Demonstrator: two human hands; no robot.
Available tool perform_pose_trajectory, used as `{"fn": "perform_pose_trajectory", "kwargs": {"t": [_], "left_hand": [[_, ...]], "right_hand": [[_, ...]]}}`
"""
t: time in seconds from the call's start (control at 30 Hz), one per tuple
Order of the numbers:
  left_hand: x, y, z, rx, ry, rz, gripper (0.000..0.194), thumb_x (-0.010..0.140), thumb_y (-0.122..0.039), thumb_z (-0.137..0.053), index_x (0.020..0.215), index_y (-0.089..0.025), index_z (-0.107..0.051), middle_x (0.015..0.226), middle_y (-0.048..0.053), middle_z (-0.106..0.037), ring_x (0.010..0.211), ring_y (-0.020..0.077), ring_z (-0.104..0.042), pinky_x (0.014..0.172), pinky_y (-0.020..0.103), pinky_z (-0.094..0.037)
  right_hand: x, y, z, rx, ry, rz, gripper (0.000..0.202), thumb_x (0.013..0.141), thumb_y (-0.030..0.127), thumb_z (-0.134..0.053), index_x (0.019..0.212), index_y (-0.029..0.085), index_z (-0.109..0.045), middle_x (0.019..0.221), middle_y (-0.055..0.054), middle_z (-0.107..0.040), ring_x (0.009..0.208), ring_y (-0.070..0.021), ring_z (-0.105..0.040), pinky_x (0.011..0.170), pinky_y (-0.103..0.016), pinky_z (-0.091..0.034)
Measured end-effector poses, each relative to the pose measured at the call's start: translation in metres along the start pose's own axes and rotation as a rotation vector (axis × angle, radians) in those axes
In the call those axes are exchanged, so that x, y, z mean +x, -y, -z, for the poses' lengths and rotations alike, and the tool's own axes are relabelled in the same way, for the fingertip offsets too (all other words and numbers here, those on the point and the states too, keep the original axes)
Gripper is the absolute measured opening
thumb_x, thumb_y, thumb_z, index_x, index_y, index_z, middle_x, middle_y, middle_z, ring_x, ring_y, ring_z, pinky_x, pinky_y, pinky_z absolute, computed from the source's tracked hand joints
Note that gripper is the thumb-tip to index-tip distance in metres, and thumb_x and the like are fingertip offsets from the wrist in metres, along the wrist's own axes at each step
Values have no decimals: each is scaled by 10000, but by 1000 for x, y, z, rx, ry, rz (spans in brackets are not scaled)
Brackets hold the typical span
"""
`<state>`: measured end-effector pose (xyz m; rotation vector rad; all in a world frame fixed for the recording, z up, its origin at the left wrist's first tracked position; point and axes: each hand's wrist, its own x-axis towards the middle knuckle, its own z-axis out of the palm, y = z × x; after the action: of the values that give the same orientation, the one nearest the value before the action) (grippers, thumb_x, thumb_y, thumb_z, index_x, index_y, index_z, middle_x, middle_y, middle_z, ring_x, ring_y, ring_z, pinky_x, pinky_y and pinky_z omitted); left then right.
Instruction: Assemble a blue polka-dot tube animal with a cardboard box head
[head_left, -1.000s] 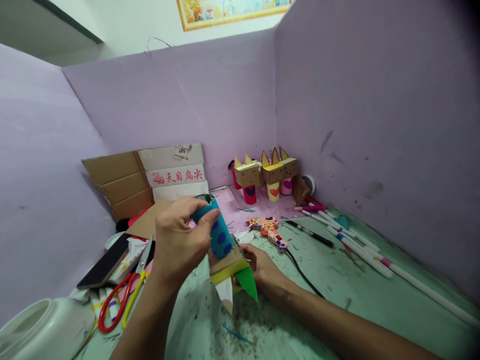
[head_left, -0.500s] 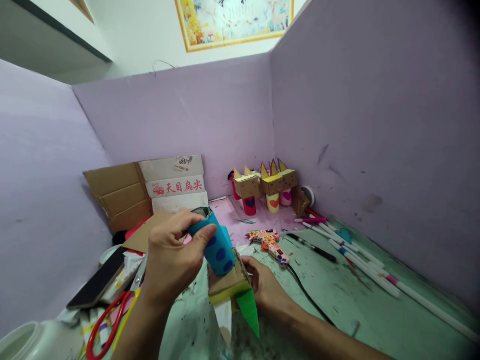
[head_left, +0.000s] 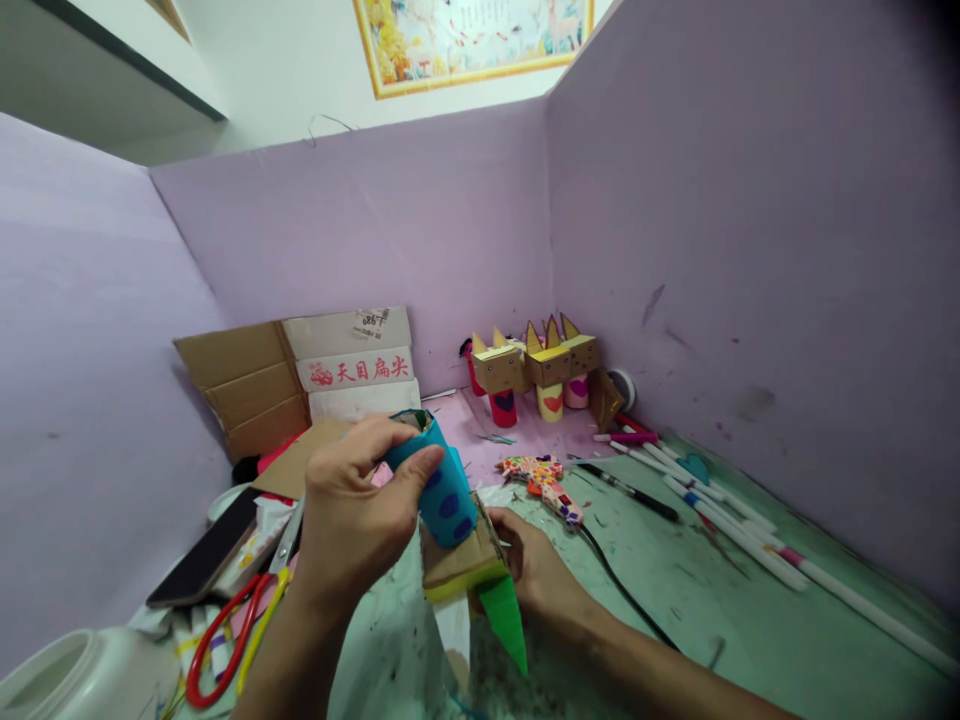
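Note:
Pinched between the thumb and fingers of my left hand [head_left: 360,490] is a blue paper-covered tube [head_left: 448,500] with darker blue dots. The tube's lower end meets the face of a small cardboard box [head_left: 463,560] with a yellow edge. My right hand [head_left: 544,570] grips that box from its right side; some of its fingers are hidden behind the box. A green pointed paper piece [head_left: 506,625] and a white pointed piece [head_left: 454,632] hang from the box's underside, so the figure is tilted head down.
Several finished cardboard figures [head_left: 551,368] stand at the back. A patterned glue gun [head_left: 551,490], a black pen [head_left: 637,494] and white markers [head_left: 739,530] lie to the right. Red-handled scissors [head_left: 217,660], a dark phone-like slab [head_left: 204,548] and a white jar [head_left: 90,670] are at left; folded cardboard [head_left: 244,385] leans behind.
The whole view has shifted slightly. Both hands keep the same hold on the tube and the box, which stay pressed together.

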<state>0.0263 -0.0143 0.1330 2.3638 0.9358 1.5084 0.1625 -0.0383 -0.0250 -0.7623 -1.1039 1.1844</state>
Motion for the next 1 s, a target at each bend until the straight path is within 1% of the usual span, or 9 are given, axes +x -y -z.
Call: {"fn": "perform_pose_trajectory", "kwargs": {"t": [0.2, 0.37, 0.6, 0.73, 0.83, 0.93, 1.0], "left_hand": [[-1, 0, -1, 5, -13, 44, 69, 719, -208, -638, 655, -183, -640, 646, -20, -611, 580, 116, -548, 502, 221, -399], [-2, -3, -1, 37, -25, 28, 71, 705, -203, -639, 639, -177, -644, 621, -16, -619, 541, 113, -532, 464, 223, -382], [-1, -3, -1, 58, -40, 7, 66, 692, -194, -643, 629, -179, -636, 601, -25, -621, 506, 101, -513, 431, 214, -365], [0, -4, -1, 57, -39, -3, 68, 699, -198, -637, 632, -185, -627, 617, -22, -624, 530, 113, -532, 457, 225, -392], [0, -4, -2, 87, -44, -20, 73, 708, -204, -632, 639, -188, -615, 616, -24, -619, 545, 120, -542, 502, 239, -422], [-1, -1, -6, 120, -85, -74, 47, 717, -196, -629, 676, -180, -610, 646, -14, -624, 587, 131, -560, 575, 260, -452], [-2, 3, -10, 129, -128, -128, 24, 724, -187, -626, 735, -175, -610, 709, 4, -637, 658, 149, -583, 635, 280, -468]], "right_hand": [[0, 0, 0, -17, -4, 4, 557, 447, 103, -799, 948, 189, -571, 966, -62, -674, 871, -250, -638, 770, -356, -514], [-1, 3, -1, -41, -54, -31, 600, 427, 117, -808, 973, 189, -570, 986, -64, -668, 892, -249, -629, 790, -357, -513], [-2, 4, -2, -40, -44, -16, 543, 435, 139, -813, 919, 194, -573, 970, -50, -673, 886, -242, -634, 796, -356, -515], [0, 1, 0, -41, -30, -19, 564, 422, 128, -816, 925, 196, -570, 969, -48, -674, 899, -248, -630, 807, -359, -507], [0, 2, 0, -37, 1, -69, 535, 450, 128, -801, 927, 192, -568, 992, -52, -667, 911, -248, -621, 807, -358, -499], [-2, 5, -1, 13, 34, -126, 515, 492, 168, -785, 955, 197, -562, 994, -43, -663, 867, -231, -625, 731, -324, -509], [-2, 5, -2, 34, 51, -135, 516, 505, 192, -781, 970, 202, -559, 966, -30, -665, 813, -212, -627, 682, -300, -506]]}}
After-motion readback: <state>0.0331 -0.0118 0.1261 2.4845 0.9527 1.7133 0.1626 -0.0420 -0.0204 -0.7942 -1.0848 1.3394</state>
